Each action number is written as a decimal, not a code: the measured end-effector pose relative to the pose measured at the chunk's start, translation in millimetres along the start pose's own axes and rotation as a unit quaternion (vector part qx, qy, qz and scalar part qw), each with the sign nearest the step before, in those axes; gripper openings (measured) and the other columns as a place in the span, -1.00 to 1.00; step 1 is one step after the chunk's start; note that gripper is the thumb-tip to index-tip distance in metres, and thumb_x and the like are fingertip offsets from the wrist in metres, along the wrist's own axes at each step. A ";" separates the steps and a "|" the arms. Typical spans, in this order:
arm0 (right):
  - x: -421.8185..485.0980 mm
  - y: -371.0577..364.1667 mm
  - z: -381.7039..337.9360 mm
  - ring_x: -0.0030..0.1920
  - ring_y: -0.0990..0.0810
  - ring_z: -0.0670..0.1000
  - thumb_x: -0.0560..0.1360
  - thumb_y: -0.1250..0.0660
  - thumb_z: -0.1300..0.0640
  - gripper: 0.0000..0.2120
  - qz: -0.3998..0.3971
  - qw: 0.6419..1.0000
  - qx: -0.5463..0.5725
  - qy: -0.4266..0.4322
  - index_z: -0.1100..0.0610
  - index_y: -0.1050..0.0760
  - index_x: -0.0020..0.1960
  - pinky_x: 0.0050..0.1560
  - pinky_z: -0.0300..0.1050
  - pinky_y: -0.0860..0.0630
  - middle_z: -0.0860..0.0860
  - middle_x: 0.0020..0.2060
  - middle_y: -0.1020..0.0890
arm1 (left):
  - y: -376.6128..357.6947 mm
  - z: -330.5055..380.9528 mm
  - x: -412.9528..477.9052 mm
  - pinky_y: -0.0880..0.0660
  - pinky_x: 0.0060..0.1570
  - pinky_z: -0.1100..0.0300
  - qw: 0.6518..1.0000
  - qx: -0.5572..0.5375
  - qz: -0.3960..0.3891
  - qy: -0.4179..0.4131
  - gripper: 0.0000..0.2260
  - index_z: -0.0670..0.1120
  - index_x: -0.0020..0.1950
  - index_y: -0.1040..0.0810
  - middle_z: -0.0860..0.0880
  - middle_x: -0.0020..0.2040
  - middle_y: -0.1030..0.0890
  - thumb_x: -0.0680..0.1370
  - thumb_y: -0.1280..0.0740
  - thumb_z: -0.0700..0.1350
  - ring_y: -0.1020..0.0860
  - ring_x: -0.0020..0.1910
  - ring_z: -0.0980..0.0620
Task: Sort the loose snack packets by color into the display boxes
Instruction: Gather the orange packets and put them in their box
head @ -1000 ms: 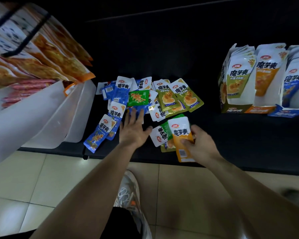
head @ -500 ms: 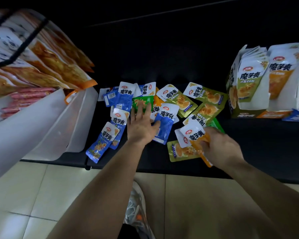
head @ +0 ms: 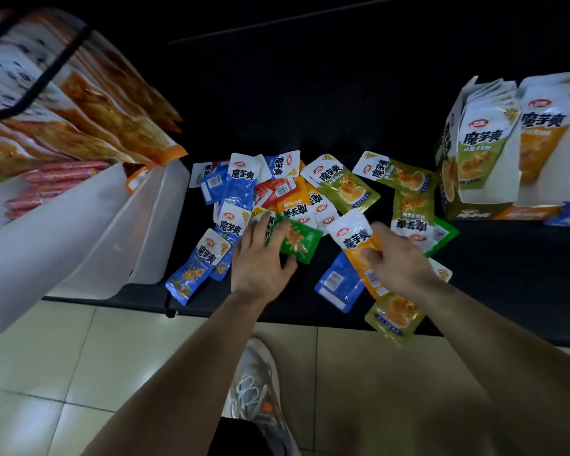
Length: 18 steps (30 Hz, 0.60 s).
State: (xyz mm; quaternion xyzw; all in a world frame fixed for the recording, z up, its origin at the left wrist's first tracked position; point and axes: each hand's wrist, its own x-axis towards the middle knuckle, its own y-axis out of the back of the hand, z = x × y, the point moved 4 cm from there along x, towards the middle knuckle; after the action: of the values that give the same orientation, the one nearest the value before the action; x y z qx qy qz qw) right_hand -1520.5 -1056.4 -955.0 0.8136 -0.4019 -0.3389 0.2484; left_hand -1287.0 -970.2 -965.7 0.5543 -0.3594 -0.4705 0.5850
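On the dark desk [head: 507, 274] we found loose packets [head: 241, 189] heaped centrally. The left hand [head: 260, 264] pinched a green packet [head: 301, 241], the right hand [head: 399, 261] gripped an orange packet [head: 359, 258], presumably for the far-right display boxes [head: 471, 214].

Shelf [head: 310, 103] is recorded as black. White tops with black lettering are noted on the face-up loose packets. Blue packets [head: 241, 189] are logged toward the shelf's left, a red packet [head: 273, 192] mid-pile, and olive-green packets [head: 346, 189] to the right. A bright green packet [head: 301, 243] and an orange packet [head: 359, 255], barcode-striped, are seen near the front edge. The bases of the display boxes [head: 471, 213] are coloured olive, orange and blue. Floor tiles [head: 79, 357] are cream.
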 end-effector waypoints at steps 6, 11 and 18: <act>-7.7 30.8 5.7 0.01 -0.61 0.26 0.64 -0.24 0.12 -0.70 0.074 0.997 0.019 -0.013 0.14 -0.34 0.35 -0.05 0.13 -0.57 0.16 0.01 -0.63 | -26.4 31.5 5.4 0.15 0.56 -0.16 0.991 0.017 -0.131 -0.031 -0.28 0.17 0.59 0.33 0.00 0.59 0.36 0.60 -0.04 0.32 0.30 0.58 -0.14; -17.9 36.9 4.0 -0.24 -0.61 0.00 0.63 -0.24 0.20 -0.85 0.109 0.979 0.166 -0.034 0.04 -0.39 0.18 -0.32 -0.09 -0.53 0.02 -0.16 -0.62 | -30.2 80.5 -4.9 0.02 0.58 -0.04 0.982 -0.040 -0.148 -0.113 -0.30 0.11 0.63 0.13 0.09 0.62 0.25 0.62 -0.14 0.25 0.23 0.60 0.01; -29.4 1.2 17.1 0.00 -0.57 0.09 0.64 -0.24 0.07 -0.68 -0.047 0.996 0.066 -0.041 -0.02 -0.35 0.38 -0.05 -0.02 -0.42 -0.02 -0.02 -0.61 | -11.5 24.0 -2.4 -0.02 0.57 -0.02 0.997 -0.024 -0.067 0.034 -0.36 -0.01 0.64 0.01 -0.01 0.65 0.08 0.64 -0.16 0.14 0.05 0.62 -0.03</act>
State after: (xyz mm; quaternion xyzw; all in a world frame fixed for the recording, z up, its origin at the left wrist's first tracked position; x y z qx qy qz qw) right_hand -1547.1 -1035.2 -954.9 0.8317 -0.3943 -0.3560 0.1611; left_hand -1312.1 -974.8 -973.8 0.5783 -0.2900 -0.4979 0.5776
